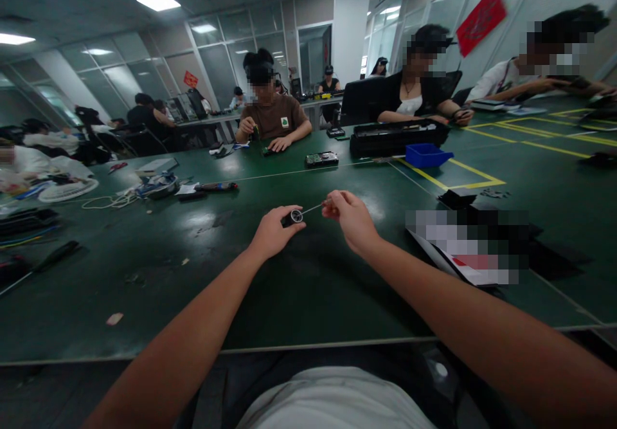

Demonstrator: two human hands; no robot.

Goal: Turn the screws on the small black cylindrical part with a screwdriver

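My left hand [270, 235] is closed around a small black cylinder [288, 220] with a silver ring at the end that faces right. A thin metal rod [312, 208] runs from the fingers of my right hand [354, 220] to that ringed end. Its tip reaches the cylinder's opening, but I cannot tell how far in it goes. My right fingertips are pinched on the rod's other end, where a small brownish part shows, so the kind of tool is unclear. Both hands are held just above the green table [308, 300].
Beyond my hands lie a hard drive [322, 159], a long black casing [400, 139] and a blue bin [427, 155]. At right are papers [463, 249] and black pieces [554, 255]. A screwdriver [53, 255] and cables [113, 201] lie left. Several people sit around the table.
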